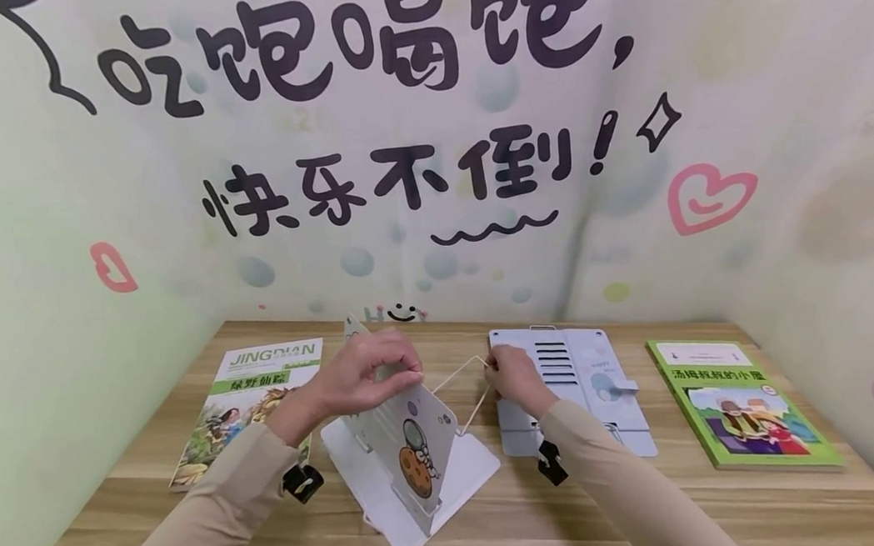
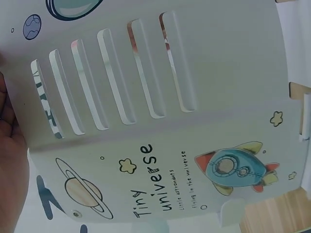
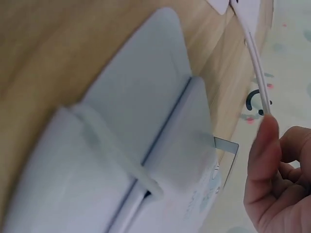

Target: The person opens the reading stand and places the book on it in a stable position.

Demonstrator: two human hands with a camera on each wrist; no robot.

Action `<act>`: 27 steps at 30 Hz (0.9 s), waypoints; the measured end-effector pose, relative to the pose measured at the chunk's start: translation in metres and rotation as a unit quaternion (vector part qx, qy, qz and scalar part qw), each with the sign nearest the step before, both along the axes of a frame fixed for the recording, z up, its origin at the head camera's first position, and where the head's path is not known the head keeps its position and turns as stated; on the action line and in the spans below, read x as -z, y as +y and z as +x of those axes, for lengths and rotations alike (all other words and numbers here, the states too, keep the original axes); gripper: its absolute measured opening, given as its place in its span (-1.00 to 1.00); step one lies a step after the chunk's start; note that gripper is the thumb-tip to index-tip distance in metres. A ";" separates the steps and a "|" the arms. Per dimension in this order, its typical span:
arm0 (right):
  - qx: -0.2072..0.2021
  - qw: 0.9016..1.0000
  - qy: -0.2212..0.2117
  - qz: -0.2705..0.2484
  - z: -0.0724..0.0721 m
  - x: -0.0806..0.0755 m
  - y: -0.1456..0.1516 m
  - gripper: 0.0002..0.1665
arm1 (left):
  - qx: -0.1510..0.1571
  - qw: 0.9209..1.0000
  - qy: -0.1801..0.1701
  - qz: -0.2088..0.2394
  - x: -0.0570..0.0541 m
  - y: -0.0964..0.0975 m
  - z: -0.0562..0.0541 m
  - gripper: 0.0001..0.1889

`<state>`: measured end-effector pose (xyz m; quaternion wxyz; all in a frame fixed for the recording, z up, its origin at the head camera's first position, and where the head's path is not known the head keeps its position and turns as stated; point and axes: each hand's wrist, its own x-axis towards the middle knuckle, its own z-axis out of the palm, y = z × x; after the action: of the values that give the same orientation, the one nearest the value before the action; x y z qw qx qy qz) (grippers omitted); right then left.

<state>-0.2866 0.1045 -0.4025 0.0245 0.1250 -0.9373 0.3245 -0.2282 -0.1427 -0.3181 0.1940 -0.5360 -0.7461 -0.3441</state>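
Note:
A white book stand [image 1: 435,428] with astronaut and planet drawings is partly unfolded, its panel tilted up from a flat base plate [image 1: 474,463]. My left hand [image 1: 368,373] holds the panel's top edge; in the left wrist view its fingers [image 2: 9,111] show at the left border. That view shows the panel's slots, a rocket and the words "Tiny universe". To the right, my right hand [image 1: 517,378] pinches the stand's white wire support [image 1: 454,372], which is swung out behind the panel. The right wrist view shows thumb and finger on the wire [image 3: 257,63].
Just right of the stand, a second book stand [image 1: 518,439] lies folded flat, beneath and beside my right hand. A green-and-white book [image 1: 220,403] lies on the left, partly behind my left forearm. Another green book [image 1: 742,409] lies at right. A printed wall [image 1: 407,275] backs the table.

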 end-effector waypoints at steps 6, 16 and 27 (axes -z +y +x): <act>0.023 0.974 -0.130 -0.186 0.011 0.003 0.008 -0.85 | 0.002 1.000 0.011 0.006 0.003 -0.002 -0.004 -0.84; 0.051 0.918 -0.214 -0.329 0.046 0.002 0.019 -0.77 | 0.003 1.000 0.010 -0.007 0.004 -0.002 -0.006 -0.85; 0.044 0.887 -0.198 -0.415 0.091 0.009 0.015 -0.74 | 0.033 0.999 0.021 -0.006 0.006 -0.001 -0.005 -0.82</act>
<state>-0.1952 0.1194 -0.4117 -0.0976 -0.0046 -0.7070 0.7004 -0.2334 -0.1441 -0.3236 0.1947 -0.5686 -0.7261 -0.3341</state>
